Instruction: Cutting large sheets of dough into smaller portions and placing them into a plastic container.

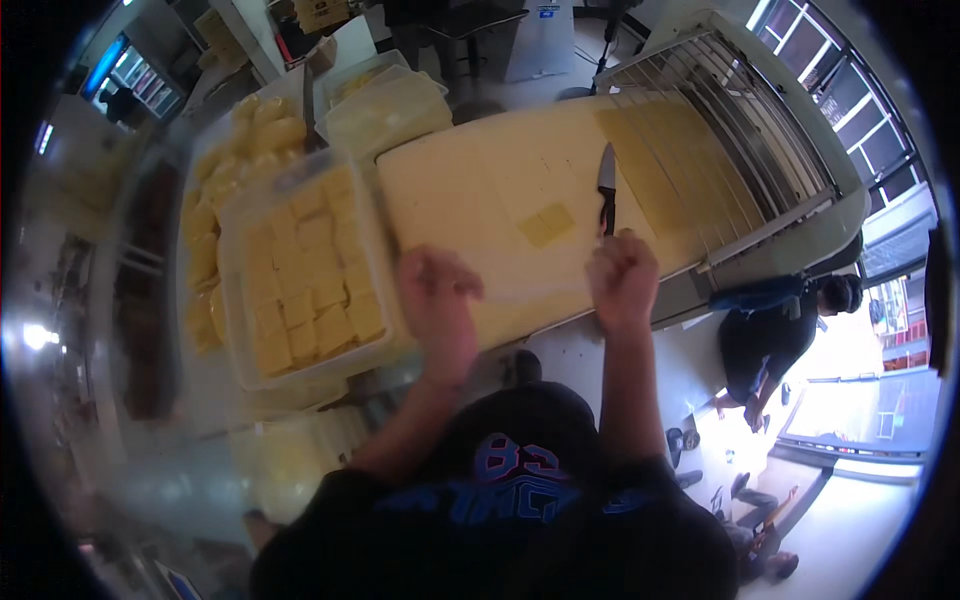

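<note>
A pale canvas-like work surface [480,187] lies before me, with a sheet of yellow dough [660,165] at its right end, partly under a wire guard. Small cut dough pieces [547,224] rest near the middle. To their right lies a knife [608,187] with a dark handle and its blade pointing away from me. My right hand [624,277] is over the near edge, its fingers curled, close to the handle's end. Over the surface's near left part is my left hand [440,289], blurred, beside a clear plastic bin [381,300] filled with stacked yellow dough pieces. Whether either hand holds anything small is unclear.
Plastic-wrapped yellow dough portions [262,127] are heaped on the left, behind and beside the bin. Further plastic containers [386,105] stand at the far left corner. The metal wire guard [720,142] of a machine rises at the right. A person [772,330] stands beyond it at right.
</note>
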Tool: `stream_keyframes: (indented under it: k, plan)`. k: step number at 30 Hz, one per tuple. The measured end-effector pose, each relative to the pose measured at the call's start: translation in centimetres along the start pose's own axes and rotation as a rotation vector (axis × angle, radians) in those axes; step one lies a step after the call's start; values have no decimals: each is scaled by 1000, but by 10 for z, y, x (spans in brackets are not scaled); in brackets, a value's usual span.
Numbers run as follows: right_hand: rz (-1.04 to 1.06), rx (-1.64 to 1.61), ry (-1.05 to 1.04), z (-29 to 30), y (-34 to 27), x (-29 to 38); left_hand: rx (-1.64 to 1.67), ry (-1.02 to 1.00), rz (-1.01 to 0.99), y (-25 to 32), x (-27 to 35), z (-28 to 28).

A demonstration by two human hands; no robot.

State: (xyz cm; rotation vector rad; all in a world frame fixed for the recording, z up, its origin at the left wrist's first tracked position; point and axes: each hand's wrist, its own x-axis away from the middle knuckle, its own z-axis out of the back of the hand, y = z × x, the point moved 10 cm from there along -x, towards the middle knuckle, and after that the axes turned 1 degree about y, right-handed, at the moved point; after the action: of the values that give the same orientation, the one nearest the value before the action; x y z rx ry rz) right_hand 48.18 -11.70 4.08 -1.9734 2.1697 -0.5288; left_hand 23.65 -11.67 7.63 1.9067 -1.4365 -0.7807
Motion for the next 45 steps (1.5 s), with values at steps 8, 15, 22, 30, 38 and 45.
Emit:
stream_keyframes:
  k: [8,15,22,30,38,45]
  plan:
    - [243,1129,-331,-47,-45,-46,-421,-86,88,-48,-18,-38]
    - [-257,1179,-651,-53,50,-39,-664,-80,-42,-34,-10,-54]
    - [-397,376,-424,-51,52,-66,-551,-129,-56,-34,-2,-37]
    - [-532,684,-126,-34,35,-45,-1040,-37,-201,-37,-1,-6]
    - [13,1243,-591,-70,-21,-21,-1249,-233,-118,-80,4,-9]
    - [33,1254,-374,-27,-72,-31,-1076,-459,-161,-112,20,-57]
